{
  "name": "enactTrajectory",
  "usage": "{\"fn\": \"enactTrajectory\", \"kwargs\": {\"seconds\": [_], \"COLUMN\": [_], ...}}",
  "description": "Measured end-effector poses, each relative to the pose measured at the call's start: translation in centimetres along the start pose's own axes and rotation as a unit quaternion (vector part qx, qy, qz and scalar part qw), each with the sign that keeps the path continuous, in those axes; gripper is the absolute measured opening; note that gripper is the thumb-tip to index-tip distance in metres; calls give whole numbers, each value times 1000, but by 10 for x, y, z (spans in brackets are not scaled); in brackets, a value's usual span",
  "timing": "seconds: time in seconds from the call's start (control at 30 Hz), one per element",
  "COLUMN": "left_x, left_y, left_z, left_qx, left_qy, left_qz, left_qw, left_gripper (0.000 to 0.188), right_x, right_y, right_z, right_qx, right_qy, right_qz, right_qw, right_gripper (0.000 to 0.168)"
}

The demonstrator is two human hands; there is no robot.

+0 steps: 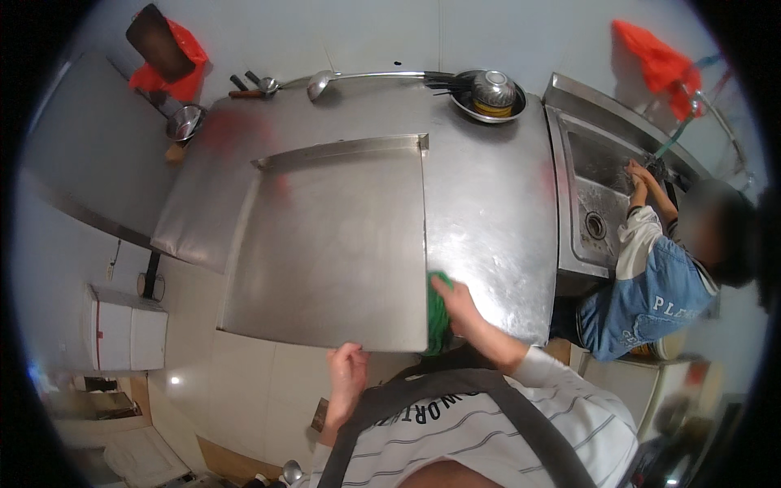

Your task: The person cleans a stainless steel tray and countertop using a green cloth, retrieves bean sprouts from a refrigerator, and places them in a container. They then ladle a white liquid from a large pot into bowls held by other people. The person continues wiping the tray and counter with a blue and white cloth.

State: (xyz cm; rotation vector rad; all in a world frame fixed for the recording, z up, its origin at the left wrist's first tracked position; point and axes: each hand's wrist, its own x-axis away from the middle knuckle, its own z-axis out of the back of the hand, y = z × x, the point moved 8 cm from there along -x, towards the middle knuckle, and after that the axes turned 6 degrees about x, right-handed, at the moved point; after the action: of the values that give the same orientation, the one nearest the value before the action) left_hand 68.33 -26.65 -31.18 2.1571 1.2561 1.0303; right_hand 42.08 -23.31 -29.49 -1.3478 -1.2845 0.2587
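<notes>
A stainless steel sheet with a raised back lip (332,250) lies over the metal worktable before me, its left front corner standing out past the table. My left hand (348,375) grips the near edge of this sheet, fingers curled at the rim. Against its right side, low down, is a bunched green cloth (438,320). My right hand (460,308) holds the cloth, with the thumb uppermost. Part of the cloth is hidden behind the sheet's edge and my hand.
On the worktable (488,213), a bowl (494,88) sits in a basin (518,105) at the back, beside a ladle (318,85). At right, a person (659,293) has both hands in the sink (564,232). White boxes (128,329) stand on the left.
</notes>
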Motion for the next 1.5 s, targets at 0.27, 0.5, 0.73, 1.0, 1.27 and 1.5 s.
{"fn": "enactTrajectory", "kwargs": {"seconds": [0.27,0.5,0.73,1.0,1.27,1.5], "left_x": [31,45,76,85,93,92], "left_y": [67,99,141,186,203,232], "left_z": [57,80,82,69,69,42], "left_qx": [-27,-21,-87,-119,-211,-223], "left_qy": [170,203,198,253,272,253], "left_qz": [35,26,9,-98,-130,-146], "left_qw": [985,979,976,955,930,930], "left_gripper": [18,35,45,38,23,28], "right_x": [-199,-220,-150,-183,-198,-206], "right_y": [-41,-74,-124,-157,-165,-185], "right_z": [23,45,103,62,-27,-200], "right_qx": [-148,-164,-200,394,338,545], "right_qy": [16,121,236,142,-17,-123], "right_qz": [-41,18,164,295,249,560], "right_qw": [988,979,937,859,908,611], "right_gripper": [23,15,25,40,33,39]}}
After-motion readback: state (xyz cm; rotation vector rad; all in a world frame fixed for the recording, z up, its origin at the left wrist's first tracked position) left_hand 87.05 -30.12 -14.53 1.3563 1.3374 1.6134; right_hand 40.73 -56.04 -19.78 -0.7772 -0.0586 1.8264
